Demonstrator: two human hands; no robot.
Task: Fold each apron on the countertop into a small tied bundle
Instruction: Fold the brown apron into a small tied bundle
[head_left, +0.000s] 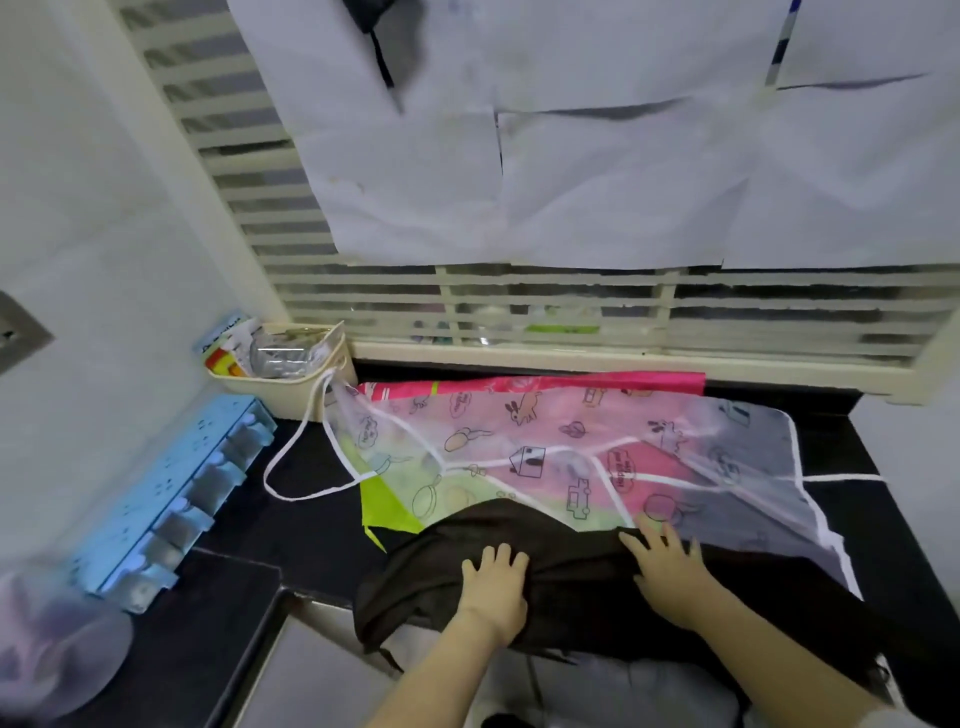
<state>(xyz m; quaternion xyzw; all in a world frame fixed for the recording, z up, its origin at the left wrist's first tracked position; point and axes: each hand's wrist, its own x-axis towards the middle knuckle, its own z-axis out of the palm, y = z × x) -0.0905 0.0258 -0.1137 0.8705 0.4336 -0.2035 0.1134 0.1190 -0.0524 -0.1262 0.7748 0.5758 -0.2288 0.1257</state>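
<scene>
A dark brown apron (571, 587) lies at the front edge of the black countertop (311, 525), draped partly over the edge. My left hand (493, 587) rests on its left part with fingers bunching the cloth. My right hand (670, 571) presses flat on its right part, fingers spread. Behind it lies a translucent apron (597, 441) with cartoon prints and white trim, its white strap (301, 457) looping left. Beneath that show a pink apron (545, 384) and a lime green one (379, 504).
A beige basket (291, 384) with packets stands at the back left corner. A blue plastic rack (171, 499) leans along the left wall. A slatted window (623, 312) with paper sheets runs behind the counter. A clear container (57, 639) sits front left.
</scene>
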